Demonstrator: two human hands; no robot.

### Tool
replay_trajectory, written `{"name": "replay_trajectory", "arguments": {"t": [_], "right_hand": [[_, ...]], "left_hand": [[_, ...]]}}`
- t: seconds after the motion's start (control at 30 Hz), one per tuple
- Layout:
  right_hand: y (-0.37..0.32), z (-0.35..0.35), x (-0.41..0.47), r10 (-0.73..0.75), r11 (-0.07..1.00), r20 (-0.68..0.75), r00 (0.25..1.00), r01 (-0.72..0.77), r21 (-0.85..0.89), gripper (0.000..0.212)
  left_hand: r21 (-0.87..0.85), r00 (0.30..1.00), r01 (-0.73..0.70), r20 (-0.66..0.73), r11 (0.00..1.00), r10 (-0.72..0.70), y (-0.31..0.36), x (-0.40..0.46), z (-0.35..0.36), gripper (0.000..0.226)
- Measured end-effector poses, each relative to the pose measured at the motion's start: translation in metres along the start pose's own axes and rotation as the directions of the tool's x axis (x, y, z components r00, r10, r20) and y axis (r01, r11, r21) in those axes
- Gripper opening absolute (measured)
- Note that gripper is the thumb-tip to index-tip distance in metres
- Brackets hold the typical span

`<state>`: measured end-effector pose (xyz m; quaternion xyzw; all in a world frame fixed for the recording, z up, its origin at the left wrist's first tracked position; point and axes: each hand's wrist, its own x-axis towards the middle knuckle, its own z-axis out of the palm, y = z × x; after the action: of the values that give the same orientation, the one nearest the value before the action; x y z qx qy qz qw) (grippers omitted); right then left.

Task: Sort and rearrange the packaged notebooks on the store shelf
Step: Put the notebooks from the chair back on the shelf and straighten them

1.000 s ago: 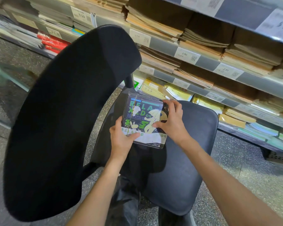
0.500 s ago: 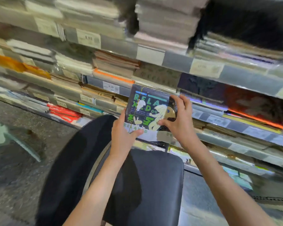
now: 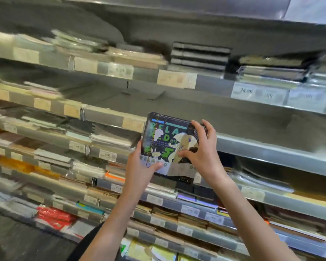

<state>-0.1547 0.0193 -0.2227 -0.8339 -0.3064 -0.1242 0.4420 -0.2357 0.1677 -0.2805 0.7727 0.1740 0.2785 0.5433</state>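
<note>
Both hands are gripping a packaged notebook [image 3: 168,146], a dark one with green lettering and a cartoon figure, sealed in shiny clear wrap, and they are holding it up in front of the store shelving. The left hand [image 3: 141,166] is clamping the lower left corner, thumb lying across the pale strip at the bottom of the cover; the right hand [image 3: 201,153] is pinching the right edge, fingers curling over the top corner and thumb pressing on the front. The notebook is hanging in the air, cover toward the camera, just in front of a grey shelf edge [image 3: 271,147] whose level looks largely bare on this side. Stacks of wrapped notebooks [image 3: 199,56] are filling the level above and the rows to the left, though much of that is blurred. This looks like the carrying step, with placement coming: the next move is probably calling for tipping the pack flat and sliding it onto the open shelf, or squaring it on a matching stack. Which stack matches, I cannot tell.
</note>
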Motion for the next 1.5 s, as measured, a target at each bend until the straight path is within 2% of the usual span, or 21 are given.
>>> {"name": "replay_trajectory", "arguments": {"t": [0.37,0.5,0.63,0.73,0.87,1.0,1.13,1.23,1.33,1.5], "right_hand": [[-0.079,-0.079,0.076,-0.178,0.981,-0.100,0.979,0.169,-0.095,0.090],[-0.091,-0.099,0.108,-0.186,0.982,-0.139,0.973,0.179,-0.063,0.092],[-0.089,-0.111,0.134,-0.201,0.979,-0.188,0.961,0.196,-0.047,0.086],[-0.083,-0.114,0.148,-0.196,0.979,-0.188,0.962,0.183,-0.087,0.077],[-0.071,-0.112,0.160,-0.168,0.982,-0.185,0.968,0.149,-0.113,0.061],[-0.056,-0.101,0.159,-0.300,0.929,-0.218,0.929,0.232,-0.290,0.046],[-0.032,-0.077,0.121,-0.382,0.884,-0.202,0.902,0.293,-0.364,0.059],[-0.015,-0.061,0.094,-0.422,0.873,-0.148,0.894,0.357,-0.332,0.061],[-0.015,-0.057,0.092,-0.437,0.883,-0.192,0.879,0.378,-0.280,0.077],[-0.024,-0.065,0.094,-0.375,0.926,-0.243,0.895,0.374,-0.053,0.065]], "left_hand": [[-0.034,0.988,-0.129,-0.088,0.991,0.125,0.107,0.060,-0.016,0.095],[-0.010,0.988,-0.139,-0.076,0.990,0.138,0.144,0.091,-0.018,0.101],[-0.037,0.968,-0.245,-0.065,0.969,0.242,0.169,0.112,-0.012,0.102],[0.001,0.950,-0.310,-0.046,0.951,0.310,0.176,0.123,-0.007,0.092],[0.065,0.957,-0.289,-0.013,0.955,0.290,0.175,0.134,-0.001,0.083],[0.065,0.960,-0.279,0.025,0.958,0.278,0.179,0.136,-0.002,0.084],[0.103,0.956,-0.293,0.066,0.951,0.287,0.188,0.133,-0.006,0.082],[0.125,0.957,-0.286,0.091,0.950,0.276,0.194,0.133,-0.011,0.082],[0.154,0.961,-0.267,0.120,0.951,0.250,0.200,0.133,-0.015,0.082],[0.149,0.967,-0.243,0.112,0.958,0.228,0.211,0.136,-0.020,0.082]]}}
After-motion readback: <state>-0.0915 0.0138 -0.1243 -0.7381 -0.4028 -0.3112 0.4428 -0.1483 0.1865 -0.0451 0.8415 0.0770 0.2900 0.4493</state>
